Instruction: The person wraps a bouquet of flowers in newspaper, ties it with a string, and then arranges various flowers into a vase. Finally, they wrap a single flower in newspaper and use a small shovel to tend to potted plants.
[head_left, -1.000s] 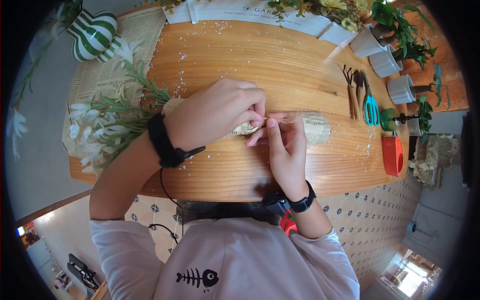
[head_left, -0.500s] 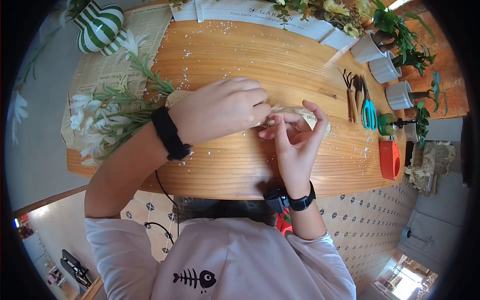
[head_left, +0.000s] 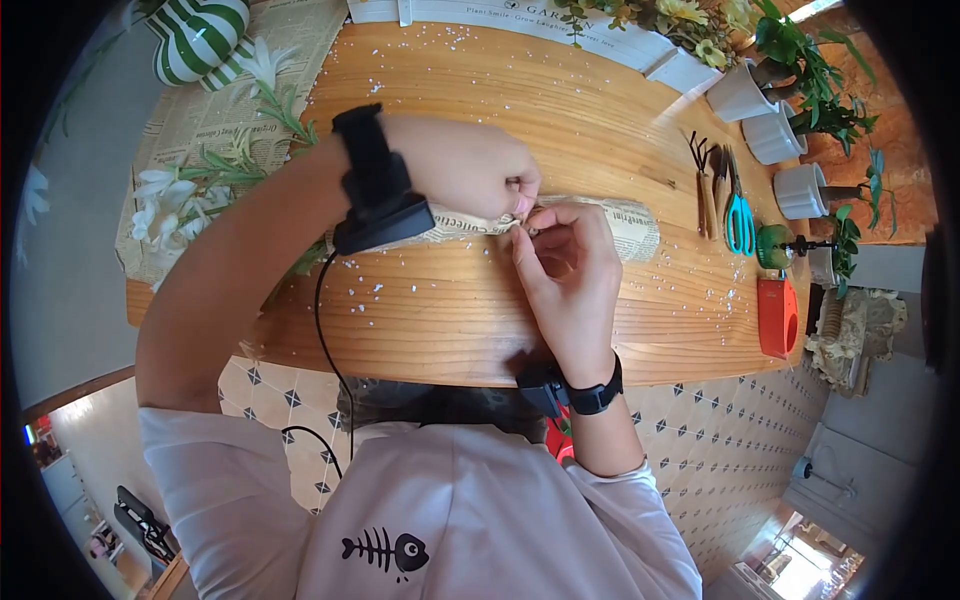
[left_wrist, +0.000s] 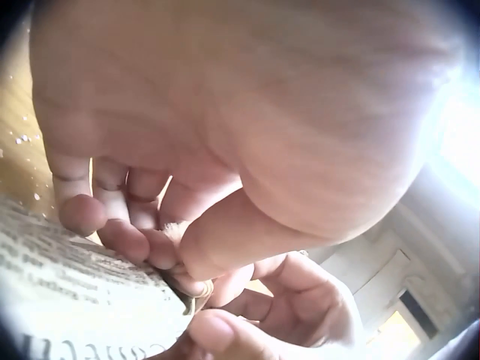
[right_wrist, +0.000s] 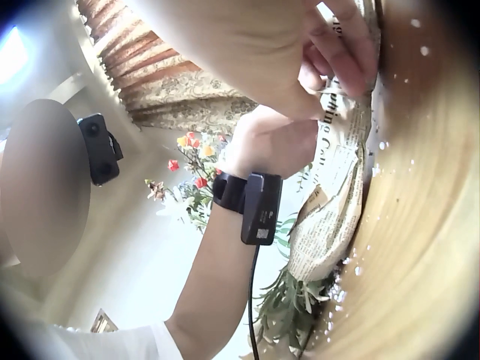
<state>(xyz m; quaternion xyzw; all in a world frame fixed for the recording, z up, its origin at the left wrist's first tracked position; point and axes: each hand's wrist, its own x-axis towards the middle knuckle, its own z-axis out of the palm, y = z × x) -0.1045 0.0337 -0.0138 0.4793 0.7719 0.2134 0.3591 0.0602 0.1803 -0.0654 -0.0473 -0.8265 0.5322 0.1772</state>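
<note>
A bouquet of white flowers (head_left: pixel 160 212) lies on the wooden table, its stems rolled in a newsprint wrapper (head_left: pixel 630 228). Both hands meet at the wrapper's gathered middle. My left hand (head_left: pixel 465 165) reaches over from above, its thumb and curled fingers pinching a thin tan twine (left_wrist: pixel 201 301); a frayed tuft (left_wrist: pixel 176 229) pokes out between its fingers in the left wrist view. From the other side, my right hand (head_left: pixel 578 262) pinches at the same spot with thumb and fingertips. Leaves show below the wrapper's wider end (right_wrist: pixel 322 244) in the right wrist view.
A newspaper sheet (head_left: pixel 215 125) and a striped green-white vase (head_left: pixel 200 40) are at the far left. Small garden tools (head_left: pixel 706 195), teal-handled scissors (head_left: pixel 740 225) and a red object (head_left: pixel 777 315) lie right. Potted plants (head_left: pixel 770 135) and a white planter (head_left: pixel 500 18) line the edges. White bits dot the table.
My left hand has rolled over, turning its wrist camera toward the person, and uncovered more of the wrapper. My right hand's raised fingers have curled in and its fingertips moved slightly left.
</note>
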